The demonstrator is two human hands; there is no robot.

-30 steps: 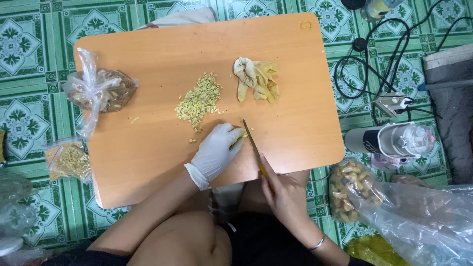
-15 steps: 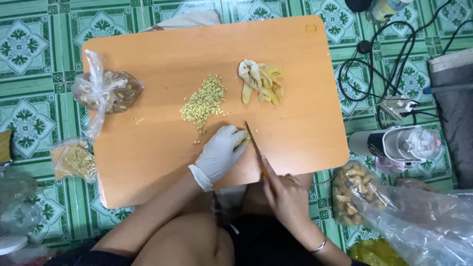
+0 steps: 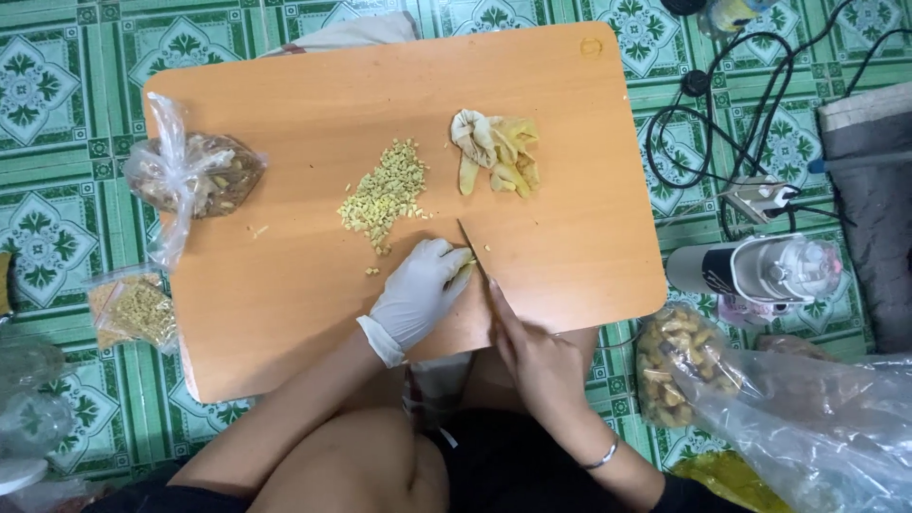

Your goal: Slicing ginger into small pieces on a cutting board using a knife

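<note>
1. The left hand (image 3: 418, 294), in a white glove, is closed over a pale yellow strip (image 3: 464, 271), pinning it flat on the orange worktop (image 3: 285, 285). Only the strip's end shows past the fingertips.
2. The right hand (image 3: 537, 356), bare, is closed around the handle of a knife (image 3: 478, 261). The blade runs up and away from the person, its edge just beside the gloved fingertips.
3. Judgement: the step in hand is cutting the strip into small bits. Fingertips should stay curled back from the edge, with the blade brought straight down in short strokes.
4. The heap of chopped pieces (image 3: 385, 195) lies just beyond the left hand. Fresh cuts ought to be swept toward it so the cutting spot stays bare.
5. The uncut strips (image 3: 496, 152) lie beyond the knife tip, apart from the heap.
6. Risk: the blade sits very close to the glove; a slip would catch a fingertip.
7. A knotted plastic bag (image 3: 190, 176) rests at the worktop's left edge, well apart.
</note>
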